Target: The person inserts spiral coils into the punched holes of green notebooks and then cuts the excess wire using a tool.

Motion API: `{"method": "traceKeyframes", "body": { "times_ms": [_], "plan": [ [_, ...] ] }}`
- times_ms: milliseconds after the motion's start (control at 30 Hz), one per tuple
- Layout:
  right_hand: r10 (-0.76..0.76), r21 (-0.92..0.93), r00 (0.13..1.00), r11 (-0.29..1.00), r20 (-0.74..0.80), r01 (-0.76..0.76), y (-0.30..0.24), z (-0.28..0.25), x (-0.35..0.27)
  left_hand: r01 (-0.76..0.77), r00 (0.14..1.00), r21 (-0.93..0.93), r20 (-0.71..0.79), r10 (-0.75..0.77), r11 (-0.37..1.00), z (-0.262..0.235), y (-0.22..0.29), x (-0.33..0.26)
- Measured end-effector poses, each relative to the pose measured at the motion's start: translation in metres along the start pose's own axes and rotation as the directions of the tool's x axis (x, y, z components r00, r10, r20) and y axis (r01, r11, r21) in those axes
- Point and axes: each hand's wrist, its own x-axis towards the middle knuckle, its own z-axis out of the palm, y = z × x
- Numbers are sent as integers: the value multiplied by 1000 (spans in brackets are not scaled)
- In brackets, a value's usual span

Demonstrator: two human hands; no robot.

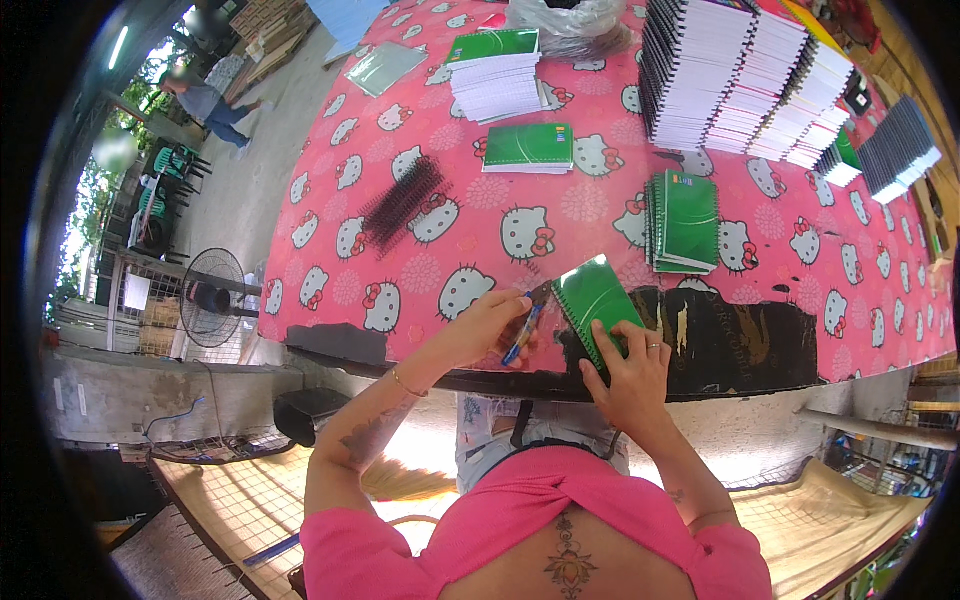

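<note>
My left hand [506, 328] is closed round blue-handled pliers [522, 335], whose dark jaws reach the top corner of a green notebook [598, 298]. This notebook lies tilted near the table's front edge, a black coil running along its left side. My right hand [632, 372] rests on its lower part, the thumb at the coil edge and fingers over the cover, holding it down. A short bit of loose coil seems to lie just beyond the plier tips. A bundle of loose black binding coils [402, 205] lies farther left on the table.
Green coil-bound notebooks [684, 222] are piled to the right. Another small green stack [528, 148] and a taller paper stack [497, 80] stand farther back. Tall notebook piles [740, 85] fill the back right. A fan [210, 298] stands left of the table [582, 238]; a person [212, 103] is beyond.
</note>
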Motion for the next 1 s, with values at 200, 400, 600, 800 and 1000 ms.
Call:
{"method": "traceKeyframes", "body": {
  "times_ms": [200, 400, 600, 800, 1000],
  "plan": [
    [17, -16, 1000, 1000, -11, -17, -2, -2, 1, 84, 996, -119, 18, -83, 989, 1, 12, -7],
    [1, -31, 1000, 1000, -7, -1, -4, 0, 0, -165, 938, 900, 18, 345, 403, -1, 19, -9],
    [27, -45, 999, 999, 36, -26, -7, -4, -4, -104, 882, 993, 66, 466, 57, -2, 31, -21],
    [-46, -61, 992, 997, 119, 54, -9, -15, -20, -109, 624, 991, 131, 770, -80, -34, 19, 5],
    [-199, 248, 970, 941, -140, 229, 16, -31, -10, -316, 539, 925, 358, 763, -211, -35, 19, 43]
  ]
}}
